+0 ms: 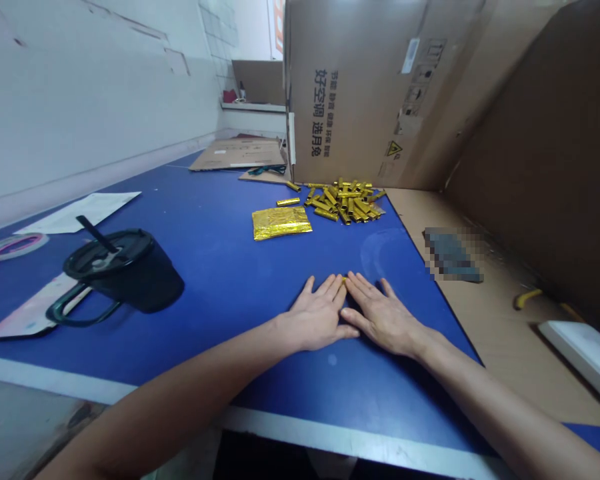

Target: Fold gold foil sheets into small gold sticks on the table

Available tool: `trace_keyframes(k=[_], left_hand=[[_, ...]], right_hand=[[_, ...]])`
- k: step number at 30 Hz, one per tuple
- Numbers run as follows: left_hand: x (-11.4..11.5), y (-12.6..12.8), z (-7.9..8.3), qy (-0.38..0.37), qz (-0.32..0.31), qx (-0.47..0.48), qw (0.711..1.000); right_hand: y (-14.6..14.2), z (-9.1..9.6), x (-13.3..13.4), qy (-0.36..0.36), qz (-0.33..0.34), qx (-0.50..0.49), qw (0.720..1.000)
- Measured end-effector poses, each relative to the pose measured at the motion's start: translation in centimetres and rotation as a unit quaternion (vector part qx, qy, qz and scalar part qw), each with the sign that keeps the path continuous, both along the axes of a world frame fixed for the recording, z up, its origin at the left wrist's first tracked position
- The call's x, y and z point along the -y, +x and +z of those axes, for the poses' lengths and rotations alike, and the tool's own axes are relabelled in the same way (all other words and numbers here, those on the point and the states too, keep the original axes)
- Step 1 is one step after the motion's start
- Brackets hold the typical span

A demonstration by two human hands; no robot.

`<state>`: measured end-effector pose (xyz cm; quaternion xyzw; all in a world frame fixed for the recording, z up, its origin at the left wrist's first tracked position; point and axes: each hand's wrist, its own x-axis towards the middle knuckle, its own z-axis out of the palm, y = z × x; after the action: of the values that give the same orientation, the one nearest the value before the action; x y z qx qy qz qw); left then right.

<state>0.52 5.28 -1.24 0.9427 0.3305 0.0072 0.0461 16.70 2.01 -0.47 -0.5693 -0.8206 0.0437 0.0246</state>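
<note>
Both of my hands lie side by side on the blue table (220,260), fingers stretched forward. My left hand (325,313) is palm down, its thumb pointing toward the right thumb. Likewise flat, my right hand (380,310) has its index finger close to the left fingertips. A small bit of gold foil (345,279) shows between the fingertips; the rest of it is hidden under the fingers. Beyond them are a flat stack of gold foil sheets (282,223) and a heap of short gold foil tubes (350,200), with a single gold tube (287,202) lying apart.
A dark lidded mug (145,270) with a straw stands at left, near rolls of tape (15,247) and white paper (87,212). A large cardboard box (360,93) walls off the back. At right lie a blurred-out dark flat object (453,255) and a white box (580,353).
</note>
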Motion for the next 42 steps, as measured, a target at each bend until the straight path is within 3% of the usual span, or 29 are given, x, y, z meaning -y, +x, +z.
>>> trace_keyframes(k=[10,31,42], left_hand=[[0.0,-0.6,0.4,0.001,0.003,-0.001,1.0],[-0.6,-1.0,0.5,0.01,0.0,0.024,1.0],[-1.2,-0.7,1.3,0.038,0.009,0.08,0.996]], right_hand=[[1.6,-0.9,0.9,0.031,-0.037,0.023,0.999],[0.9,-0.8,1.4,0.038,-0.057,0.033,0.997],[0.8,0.7,0.3,0.103,-0.014,-0.037,0.994]])
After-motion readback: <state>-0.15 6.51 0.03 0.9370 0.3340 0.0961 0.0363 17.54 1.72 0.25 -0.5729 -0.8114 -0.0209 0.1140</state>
